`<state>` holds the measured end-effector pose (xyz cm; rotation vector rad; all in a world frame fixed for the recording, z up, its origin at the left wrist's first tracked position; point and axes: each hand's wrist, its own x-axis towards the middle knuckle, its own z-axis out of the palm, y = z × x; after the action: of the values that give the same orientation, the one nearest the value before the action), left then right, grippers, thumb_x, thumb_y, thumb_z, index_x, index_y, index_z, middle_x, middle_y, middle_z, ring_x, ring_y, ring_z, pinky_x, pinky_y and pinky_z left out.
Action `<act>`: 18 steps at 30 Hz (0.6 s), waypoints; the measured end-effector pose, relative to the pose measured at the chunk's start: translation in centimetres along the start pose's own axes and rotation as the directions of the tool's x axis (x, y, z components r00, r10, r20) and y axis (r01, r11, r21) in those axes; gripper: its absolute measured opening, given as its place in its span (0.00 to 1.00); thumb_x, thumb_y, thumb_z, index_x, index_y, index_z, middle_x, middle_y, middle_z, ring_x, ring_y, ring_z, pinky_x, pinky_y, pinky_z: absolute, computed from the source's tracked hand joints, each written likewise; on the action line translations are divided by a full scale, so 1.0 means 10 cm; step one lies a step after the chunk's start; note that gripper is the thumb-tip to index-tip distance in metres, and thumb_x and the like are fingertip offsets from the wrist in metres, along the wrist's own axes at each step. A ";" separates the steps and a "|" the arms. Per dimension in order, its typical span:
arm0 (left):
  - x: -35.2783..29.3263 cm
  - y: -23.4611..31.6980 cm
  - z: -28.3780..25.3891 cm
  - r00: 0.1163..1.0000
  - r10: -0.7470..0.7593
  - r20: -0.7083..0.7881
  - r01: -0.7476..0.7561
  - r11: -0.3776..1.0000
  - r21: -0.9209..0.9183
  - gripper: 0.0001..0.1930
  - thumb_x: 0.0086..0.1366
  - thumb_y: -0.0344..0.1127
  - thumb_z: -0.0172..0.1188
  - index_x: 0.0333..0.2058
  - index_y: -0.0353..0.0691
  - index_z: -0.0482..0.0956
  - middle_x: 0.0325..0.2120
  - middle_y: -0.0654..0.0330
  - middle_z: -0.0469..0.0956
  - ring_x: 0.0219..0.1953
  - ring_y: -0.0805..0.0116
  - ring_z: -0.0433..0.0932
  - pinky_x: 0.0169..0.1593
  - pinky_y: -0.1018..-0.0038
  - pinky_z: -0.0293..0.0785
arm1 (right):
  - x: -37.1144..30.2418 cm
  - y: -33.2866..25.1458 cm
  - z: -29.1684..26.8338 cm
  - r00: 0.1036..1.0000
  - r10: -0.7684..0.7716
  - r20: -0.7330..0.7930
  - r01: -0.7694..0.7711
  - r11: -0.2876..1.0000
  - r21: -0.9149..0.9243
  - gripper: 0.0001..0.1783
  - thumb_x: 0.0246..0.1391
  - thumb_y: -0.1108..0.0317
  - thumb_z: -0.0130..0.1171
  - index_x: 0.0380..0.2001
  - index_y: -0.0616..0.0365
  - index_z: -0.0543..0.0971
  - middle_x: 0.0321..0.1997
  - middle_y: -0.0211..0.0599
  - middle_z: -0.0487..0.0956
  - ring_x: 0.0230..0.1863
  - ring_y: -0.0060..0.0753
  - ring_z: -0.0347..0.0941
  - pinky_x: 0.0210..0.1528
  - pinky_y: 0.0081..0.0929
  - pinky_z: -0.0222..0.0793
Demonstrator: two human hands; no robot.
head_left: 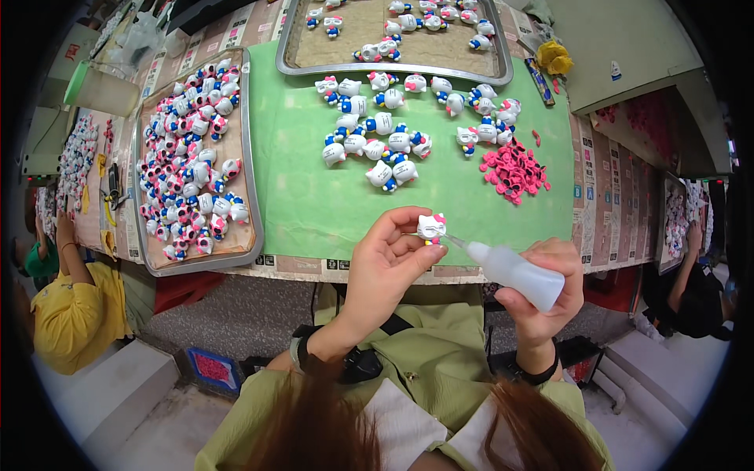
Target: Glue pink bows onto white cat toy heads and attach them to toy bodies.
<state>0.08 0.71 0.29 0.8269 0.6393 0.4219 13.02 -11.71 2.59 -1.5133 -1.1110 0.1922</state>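
My left hand [386, 255] pinches a small white cat-head figurine [430, 227] with a pink bow, held up over the near edge of the green mat [298, 212]. In my right hand [556, 282] is a white squeeze bottle [514, 271], tilted so its thin nozzle points left at the figurine's face; whether the tip touches cannot be made out. Beyond my hands, several loose figurines [377, 147] with blue bodies lie in groups on the mat. To their right is a heap of small pink pieces [514, 170], some with dark parts.
A metal tray [257, 169] packed with figurines stands at the left. Another metal tray [503, 47] with figurines sits at the back. A yellow crumpled item [554, 58] and a dark tube [539, 81] lie back right. A person in yellow [78, 314] works at far left, another [691, 294] at far right.
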 end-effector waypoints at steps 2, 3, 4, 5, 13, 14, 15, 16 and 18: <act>0.00 -0.01 0.00 1.000 -0.002 0.005 0.002 1.000 0.003 0.18 0.53 0.21 0.54 0.43 0.32 0.63 0.37 0.59 0.69 0.37 0.77 0.71 0.40 0.82 0.69 | -0.01 0.01 0.01 1.000 0.012 -0.007 -0.012 1.000 0.010 0.26 0.27 0.69 0.70 0.33 0.60 0.69 0.28 0.34 0.68 0.25 0.27 0.63 0.27 0.22 0.58; 0.00 -0.01 0.00 1.000 -0.001 0.007 0.001 1.000 0.004 0.18 0.53 0.21 0.54 0.43 0.32 0.63 0.37 0.59 0.69 0.37 0.77 0.71 0.40 0.82 0.69 | -0.01 0.01 0.01 1.000 0.017 -0.010 -0.017 1.000 0.015 0.26 0.27 0.69 0.71 0.33 0.60 0.69 0.28 0.34 0.68 0.25 0.27 0.63 0.27 0.22 0.58; 0.00 -0.01 0.00 1.000 0.005 0.008 -0.005 1.000 0.000 0.17 0.54 0.21 0.54 0.43 0.32 0.63 0.37 0.59 0.69 0.37 0.77 0.71 0.40 0.82 0.69 | 0.00 0.01 0.01 1.000 0.016 -0.001 -0.016 1.000 0.010 0.26 0.27 0.69 0.71 0.33 0.60 0.69 0.28 0.34 0.68 0.25 0.27 0.63 0.27 0.22 0.58; -0.01 -0.02 0.01 1.000 0.011 0.009 -0.011 1.000 -0.005 0.17 0.54 0.21 0.53 0.43 0.32 0.63 0.37 0.59 0.69 0.37 0.77 0.71 0.41 0.82 0.69 | 0.01 0.01 0.01 1.000 0.014 0.009 -0.014 1.000 0.006 0.26 0.27 0.68 0.71 0.33 0.61 0.69 0.27 0.34 0.68 0.25 0.27 0.63 0.27 0.22 0.58; 0.00 -0.03 0.00 0.999 0.047 -0.002 -0.047 0.999 0.014 0.18 0.54 0.21 0.53 0.44 0.31 0.61 0.38 0.58 0.68 0.39 0.75 0.71 0.43 0.81 0.68 | 0.04 -0.01 -0.04 0.999 0.014 0.029 -0.013 1.000 -0.022 0.25 0.27 0.69 0.70 0.32 0.61 0.69 0.25 0.35 0.69 0.24 0.26 0.63 0.26 0.22 0.58; 0.01 -0.03 0.00 0.999 0.043 0.004 -0.043 0.999 -0.001 0.18 0.54 0.21 0.52 0.44 0.31 0.61 0.38 0.57 0.69 0.39 0.74 0.71 0.43 0.80 0.68 | 0.03 -0.01 -0.04 1.000 0.015 0.009 -0.015 1.000 0.004 0.25 0.28 0.69 0.70 0.32 0.61 0.69 0.25 0.34 0.69 0.24 0.26 0.63 0.26 0.21 0.58; 0.01 -0.02 0.00 0.999 0.039 0.008 -0.039 0.999 -0.018 0.18 0.54 0.21 0.52 0.44 0.31 0.61 0.38 0.57 0.69 0.39 0.74 0.71 0.43 0.80 0.68 | 0.03 -0.01 -0.04 1.000 0.017 -0.009 -0.017 0.999 0.031 0.25 0.28 0.70 0.70 0.32 0.61 0.69 0.25 0.34 0.68 0.24 0.26 0.63 0.26 0.21 0.58; 0.00 -0.02 -0.01 1.000 0.021 0.009 -0.021 0.999 -0.040 0.18 0.54 0.21 0.52 0.44 0.31 0.61 0.39 0.56 0.69 0.39 0.72 0.72 0.43 0.79 0.69 | 0.03 -0.01 -0.04 1.000 0.017 -0.015 -0.017 0.999 0.036 0.25 0.28 0.70 0.70 0.32 0.61 0.69 0.25 0.34 0.68 0.24 0.26 0.63 0.26 0.21 0.58; 0.01 -0.02 -0.03 1.000 -0.017 0.017 0.018 0.997 -0.081 0.18 0.54 0.21 0.51 0.45 0.32 0.61 0.40 0.53 0.69 0.39 0.68 0.73 0.42 0.76 0.71 | 0.03 -0.01 -0.04 0.999 0.017 -0.029 -0.016 0.999 0.045 0.25 0.28 0.70 0.69 0.32 0.61 0.69 0.26 0.34 0.68 0.24 0.26 0.63 0.26 0.21 0.57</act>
<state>-0.02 0.80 -0.01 0.7458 0.6104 0.4224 13.40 -11.74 2.97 -1.4815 -1.0640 0.2042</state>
